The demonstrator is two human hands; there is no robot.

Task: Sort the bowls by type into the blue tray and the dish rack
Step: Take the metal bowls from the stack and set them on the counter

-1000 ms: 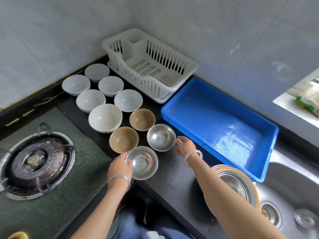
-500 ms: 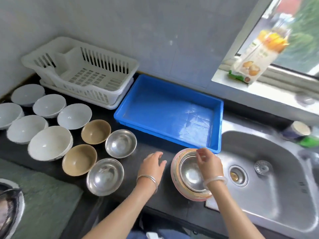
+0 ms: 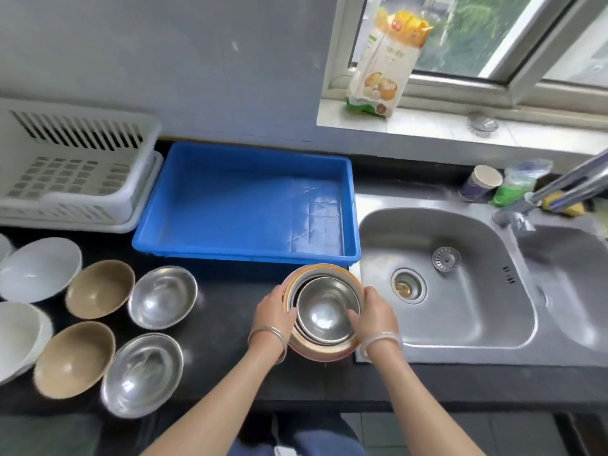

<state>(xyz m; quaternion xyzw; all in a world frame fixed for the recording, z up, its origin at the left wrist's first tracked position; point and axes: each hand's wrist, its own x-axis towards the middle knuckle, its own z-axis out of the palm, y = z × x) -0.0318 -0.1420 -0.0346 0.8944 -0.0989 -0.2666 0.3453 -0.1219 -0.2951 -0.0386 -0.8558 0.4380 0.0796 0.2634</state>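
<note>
A stack of nested bowls, steel ones inside an orange-rimmed one, stands on the black counter just in front of the blue tray. My left hand grips the stack's left rim and my right hand grips its right rim. The tray holds nothing. The white dish rack at the far left is also bare. On the counter to the left sit two steel bowls, two tan bowls and white bowls.
A steel sink lies right of the stack, with a tap over its far side. A paper cup and green packet stand behind the sink. A food bag leans on the window sill. The counter edge runs just below my wrists.
The view has swung right. My left hand has moved from the counter onto the stack's left rim, and my right hand has shifted to its right rim.
</note>
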